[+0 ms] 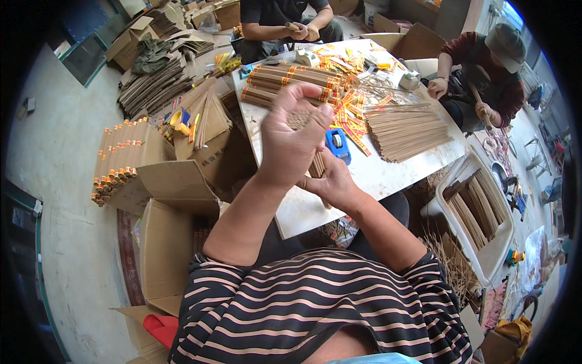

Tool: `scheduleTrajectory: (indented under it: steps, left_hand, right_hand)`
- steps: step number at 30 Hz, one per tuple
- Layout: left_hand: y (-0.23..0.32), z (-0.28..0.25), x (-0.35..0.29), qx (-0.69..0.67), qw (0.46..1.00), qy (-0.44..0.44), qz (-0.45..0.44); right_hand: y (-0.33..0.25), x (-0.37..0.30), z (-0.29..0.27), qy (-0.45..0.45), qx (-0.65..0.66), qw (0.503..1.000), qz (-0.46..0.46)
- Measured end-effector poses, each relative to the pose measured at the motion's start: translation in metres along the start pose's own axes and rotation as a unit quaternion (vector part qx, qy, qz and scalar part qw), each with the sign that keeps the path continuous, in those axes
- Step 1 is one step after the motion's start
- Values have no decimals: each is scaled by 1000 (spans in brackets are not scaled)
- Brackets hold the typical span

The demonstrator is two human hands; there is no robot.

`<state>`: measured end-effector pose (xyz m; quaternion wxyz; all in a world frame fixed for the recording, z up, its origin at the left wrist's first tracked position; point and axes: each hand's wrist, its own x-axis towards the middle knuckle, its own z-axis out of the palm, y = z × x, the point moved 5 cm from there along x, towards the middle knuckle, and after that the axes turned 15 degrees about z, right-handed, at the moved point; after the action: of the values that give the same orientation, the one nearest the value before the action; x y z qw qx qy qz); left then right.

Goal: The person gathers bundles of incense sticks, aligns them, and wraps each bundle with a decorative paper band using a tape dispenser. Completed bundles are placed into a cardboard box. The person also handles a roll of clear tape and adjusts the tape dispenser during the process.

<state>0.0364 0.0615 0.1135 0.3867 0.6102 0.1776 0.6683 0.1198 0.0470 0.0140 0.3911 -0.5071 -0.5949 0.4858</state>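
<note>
My left hand (290, 136) is closed round the upper part of a bundle of incense sticks (298, 119), whose round brown end shows between thumb and fingers. Lower down, my right hand (334, 180) grips the same bundle, which stands tilted over the near part of the white table (294, 213). Just beyond my right hand sits a blue tape dispenser (337, 145). Red and yellow paper labels (348, 115) lie scattered past it. To the right, a wide layer of loose incense sticks (409, 132) is spread on the tabletop. Banded bundles (291, 79) are stacked at the far left of the table.
Open cardboard boxes (167, 242) stand at my left, near a stack of banded bundles (121, 155). A white tub (500, 249) of sticks is at my right. Two people sit across the table; one person's hand (438, 88) is by its right edge.
</note>
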Motion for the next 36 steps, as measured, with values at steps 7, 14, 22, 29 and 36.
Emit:
scheduleTrajectory:
  steps: [7,14,22,29,36]
  left_hand:
    - [-15,2,-5,-24,998,-33,-44]
    - [-7,-3,-7,-123,991,-12,-45]
    - [12,5,-28,71,997,19,26]
    - [-14,1,-26,113,993,30,13]
    - [0,-5,-22,-126,989,-48,-65]
  right_hand:
    - [-7,8,1,-105,109,989,-3]
    - [-10,2,3,-26,23,999,5]
    - [-23,-11,4,98,-29,981,-168]
    - [-7,3,8,129,-21,983,-132]
    - [-13,-7,14,-147,107,983,35]
